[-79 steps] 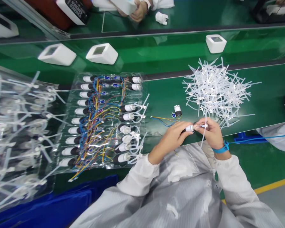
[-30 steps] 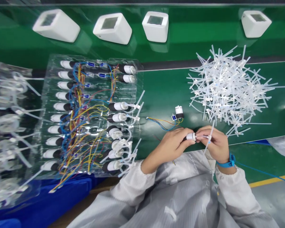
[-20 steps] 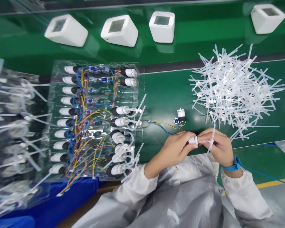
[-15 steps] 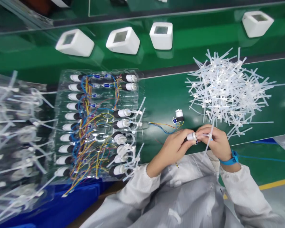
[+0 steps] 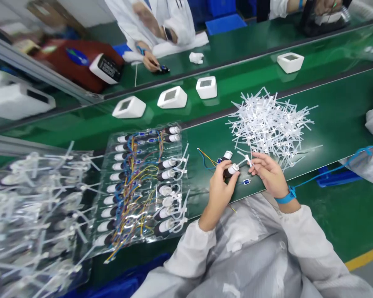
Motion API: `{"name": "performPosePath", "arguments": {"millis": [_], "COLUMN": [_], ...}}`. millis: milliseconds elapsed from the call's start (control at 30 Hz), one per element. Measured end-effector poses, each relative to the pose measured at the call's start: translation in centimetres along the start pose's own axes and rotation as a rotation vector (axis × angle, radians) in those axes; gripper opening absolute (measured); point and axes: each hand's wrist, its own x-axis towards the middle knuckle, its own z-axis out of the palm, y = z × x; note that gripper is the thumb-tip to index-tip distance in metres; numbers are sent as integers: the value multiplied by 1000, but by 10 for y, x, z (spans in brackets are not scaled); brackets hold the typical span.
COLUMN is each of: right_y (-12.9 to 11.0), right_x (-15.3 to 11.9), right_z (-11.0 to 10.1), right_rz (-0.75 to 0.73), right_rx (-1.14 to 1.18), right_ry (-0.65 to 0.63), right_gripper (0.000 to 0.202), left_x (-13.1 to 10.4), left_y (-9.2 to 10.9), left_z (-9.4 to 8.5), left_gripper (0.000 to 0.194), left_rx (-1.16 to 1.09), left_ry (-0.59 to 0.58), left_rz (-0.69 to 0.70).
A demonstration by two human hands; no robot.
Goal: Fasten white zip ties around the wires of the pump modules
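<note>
Head view: clamping black cylinder with white plastic end (image 5: 233,169) in left hand (image 5: 220,186) over green tabletop (image 5: 211,132). Holding right hand (image 5: 270,174) half spread, fingers apart, beside translucent white T-shaped tube fitting (image 5: 248,158); can't tell if touching. Opened up from pinch at cylinder's end half a second ago.

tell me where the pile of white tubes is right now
In the head view, the pile of white tubes lies right of the picture's middle, on the green table, just beyond the right hand.
</note>
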Motion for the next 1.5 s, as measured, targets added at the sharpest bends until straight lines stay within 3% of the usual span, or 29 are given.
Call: {"name": "performPosePath", "arguments": {"millis": [167,333,467,567,633,933,1100,1500], "right_y": [7,7,3,1,1,1,-3,-7], "right_x": [2,2,0,0,1,3,1,4], "right_z": [1,-2,-2,-3,-4,-14,-14,-3], "right_rz": [-21,4,35,26,8,46,34,130], "right_rx": [-4,-64,-114,-120,-105,-132,-121,-85], "right_ry": [17,-10,-24,-57,-91,-157,-170,-82], "right_gripper": [27,24,30,31,32,25,34,48], "left_x": [-1,-17,-30,-28,-23,-19,-18,-14], "left_y": [-2,9,15,10,4,2,3,3], "left_z": [0,-12,-16,-10,-4,-2,-3,-3], "left_gripper": [37,20,19,29,29,14,17,19], "left_rx": [177,310,208,227,282,152,39,-66], "left_ry": [17,43,-123,-306,-339,-195,-209,-151], "left_rz": [138,322,453,390,327,240,116,59]}}
